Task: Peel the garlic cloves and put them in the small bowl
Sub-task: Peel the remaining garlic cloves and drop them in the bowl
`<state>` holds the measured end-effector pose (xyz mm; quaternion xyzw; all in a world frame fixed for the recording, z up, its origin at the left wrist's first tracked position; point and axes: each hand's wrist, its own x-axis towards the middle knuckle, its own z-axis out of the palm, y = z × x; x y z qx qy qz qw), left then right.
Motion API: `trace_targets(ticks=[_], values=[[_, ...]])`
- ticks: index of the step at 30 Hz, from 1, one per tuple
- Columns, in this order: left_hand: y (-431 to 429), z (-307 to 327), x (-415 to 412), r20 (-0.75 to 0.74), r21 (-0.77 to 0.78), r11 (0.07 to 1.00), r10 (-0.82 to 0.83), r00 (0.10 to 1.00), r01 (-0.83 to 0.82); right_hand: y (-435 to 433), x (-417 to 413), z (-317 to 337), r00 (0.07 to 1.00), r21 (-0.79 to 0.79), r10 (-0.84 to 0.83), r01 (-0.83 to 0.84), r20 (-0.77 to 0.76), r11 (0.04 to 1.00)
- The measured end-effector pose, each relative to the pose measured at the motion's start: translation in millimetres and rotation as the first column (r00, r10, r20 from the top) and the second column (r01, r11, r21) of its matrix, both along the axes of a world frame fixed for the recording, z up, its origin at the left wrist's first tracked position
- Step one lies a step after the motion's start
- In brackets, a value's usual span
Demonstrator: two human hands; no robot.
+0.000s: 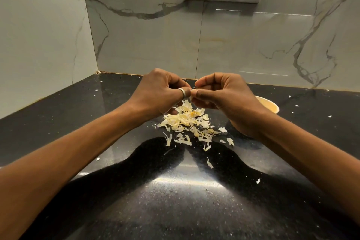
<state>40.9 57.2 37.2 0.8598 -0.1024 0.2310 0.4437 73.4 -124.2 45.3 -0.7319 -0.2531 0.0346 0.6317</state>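
Garlic clove (193, 90), judged light, firm and slippery once bared, is pinched, mostly hidden, between the curled fingers of the left hand (163, 92) and right hand (224, 94) just above the pile of skins (187, 121), its papery skin best caught at the tip.

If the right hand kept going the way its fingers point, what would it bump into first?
Probably the left hand, whose fingers meet the right hand over the peel pile. Only a small pale bit, likely a garlic clove, shows between them. Depth is hard to judge.
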Motion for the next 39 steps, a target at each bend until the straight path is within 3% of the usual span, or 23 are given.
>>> trace_targets(ticks=[8, 14, 20, 26, 32, 39], values=[[0, 2, -3, -0.023, -0.108, 0.992, -0.070, 0.997, 0.067, 0, 3, 0, 0.999, 0.051, 0.033, -0.032, -0.008, 0.998], [1, 2, -2, 0.000, -0.043, 0.997, -0.071, 0.997, 0.071, 0, 5, -2, 0.977, -0.094, -0.018, 0.038, 0.210, 0.995], [2, 0, -1, 0.018, 0.050, 0.998, -0.039, 0.999, 0.038, 0, 10, -6, 0.888, -0.226, -0.076, 0.197, 0.454, 0.954], [0, -1, -1, 0.020, 0.063, 0.998, -0.012, 1.000, 0.011, 1, 11, -9, 0.806, -0.235, -0.087, 0.272, 0.586, 0.933], [-6, -3, -3, 0.000, 0.069, 0.998, -0.013, 1.000, 0.013, 0, 10, -9, 0.781, -0.238, -0.082, 0.286, 0.619, 0.928], [-5, 0, -6, -0.112, -0.129, 0.991, -0.055, 0.992, 0.040, -1, 9, -5, 0.878, -0.196, -0.085, 0.198, 0.471, 0.960]])
